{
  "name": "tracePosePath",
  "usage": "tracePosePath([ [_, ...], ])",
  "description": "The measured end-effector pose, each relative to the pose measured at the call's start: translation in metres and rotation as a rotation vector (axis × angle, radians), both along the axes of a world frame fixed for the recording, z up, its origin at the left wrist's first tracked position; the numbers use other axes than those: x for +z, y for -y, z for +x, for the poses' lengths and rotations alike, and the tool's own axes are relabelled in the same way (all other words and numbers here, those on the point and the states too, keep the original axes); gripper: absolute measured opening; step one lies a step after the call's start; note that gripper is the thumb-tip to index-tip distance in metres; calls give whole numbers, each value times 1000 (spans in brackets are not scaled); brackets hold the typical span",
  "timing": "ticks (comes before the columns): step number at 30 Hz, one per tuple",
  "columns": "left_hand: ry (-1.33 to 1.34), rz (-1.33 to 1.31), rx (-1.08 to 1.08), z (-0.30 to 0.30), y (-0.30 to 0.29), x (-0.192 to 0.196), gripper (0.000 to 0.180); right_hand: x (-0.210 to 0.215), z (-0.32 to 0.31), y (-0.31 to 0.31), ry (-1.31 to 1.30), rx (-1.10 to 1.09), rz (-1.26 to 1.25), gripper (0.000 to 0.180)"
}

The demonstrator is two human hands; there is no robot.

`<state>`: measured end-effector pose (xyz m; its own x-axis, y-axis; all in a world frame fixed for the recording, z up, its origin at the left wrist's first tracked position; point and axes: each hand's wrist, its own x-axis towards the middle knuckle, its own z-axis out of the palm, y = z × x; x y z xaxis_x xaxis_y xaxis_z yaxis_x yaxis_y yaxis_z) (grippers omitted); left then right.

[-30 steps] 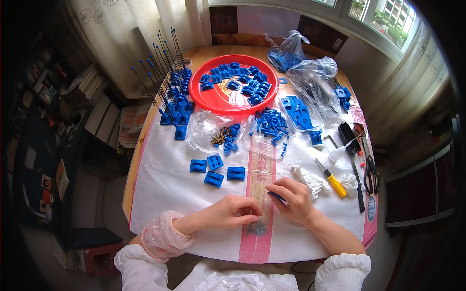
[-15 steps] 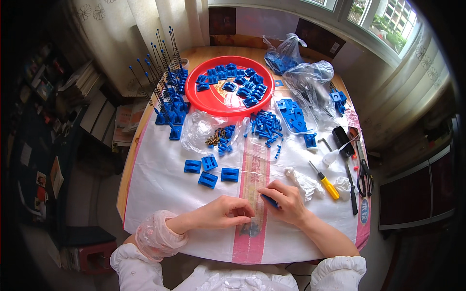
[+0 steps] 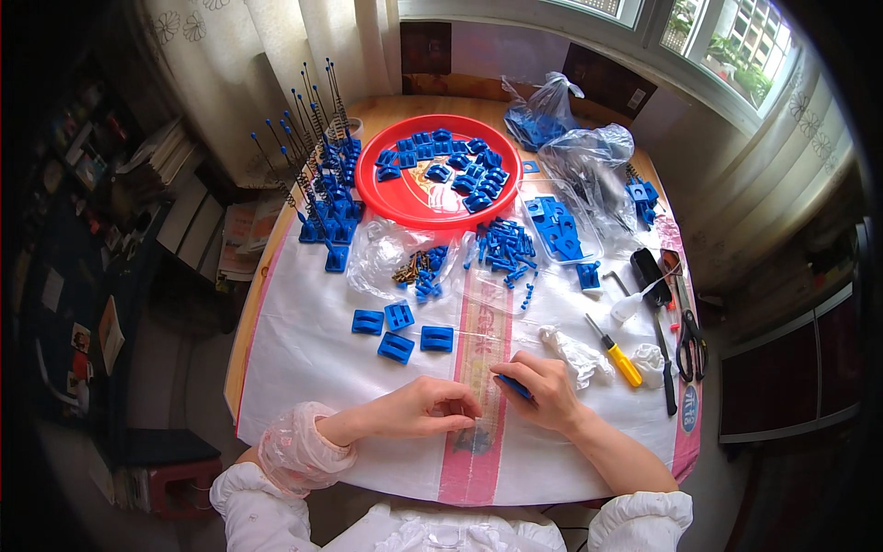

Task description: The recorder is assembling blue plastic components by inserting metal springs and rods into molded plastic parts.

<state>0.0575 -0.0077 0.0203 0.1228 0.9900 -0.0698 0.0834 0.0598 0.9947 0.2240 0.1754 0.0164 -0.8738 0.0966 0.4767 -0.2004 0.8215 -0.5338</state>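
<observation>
My right hand is closed round a blue plastic piece, most of it hidden under the fingers. Left of it, my left hand hovers over the printed strip with thumb and fingertips brought together; anything between them is too small to make out. Ahead of the left hand lie several blue curved plastic blocks, one a slotted block, another a tilted block. Beyond them a clear plastic bag is spread under brass screws and small blue parts. A heap of blue pins sits beside it.
A red tray with several blue blocks stands at the back. Springs on blue bases rise at left. At right are a clear box of blue plates, a yellow-handled screwdriver, crumpled white tissue and scissors.
The whole view has shifted slightly, with the table things a little lower in the picture. Both hands keep nearly the same pose, the blue piece still in the right one.
</observation>
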Motion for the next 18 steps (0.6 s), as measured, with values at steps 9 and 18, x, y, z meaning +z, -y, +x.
tracePosePath([
  [9, -43, 60, 5, 1, 1, -5, 16, -2, -2, 2, -54, -6, 63, 22],
  [18, -19, 44, -14, 2, 2, -2, 15, -6, -2, 7, -36, -26, 102, 22],
])
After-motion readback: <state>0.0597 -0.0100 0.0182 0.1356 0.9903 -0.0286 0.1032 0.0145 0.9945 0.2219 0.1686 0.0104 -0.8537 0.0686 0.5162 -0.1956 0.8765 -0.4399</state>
